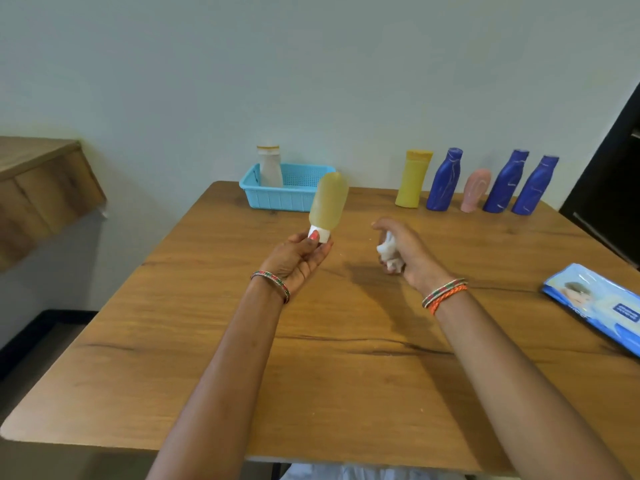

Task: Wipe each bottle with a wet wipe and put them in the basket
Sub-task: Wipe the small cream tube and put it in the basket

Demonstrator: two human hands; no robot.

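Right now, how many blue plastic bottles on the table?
3, all standing along the far right edge: one blue plastic bottle beside the yellow bottle, two more right of the pink bottle. None appear hidden.

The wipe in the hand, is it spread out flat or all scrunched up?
Scrunched up. The wet wipe is a crumpled white wad gripped in the right hand, with bunched ends poking out.

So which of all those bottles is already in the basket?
Only the frosted white bottle with the yellowish cap stands inside the blue basket. The translucent yellow bottle is in the left hand; the others line the wall.
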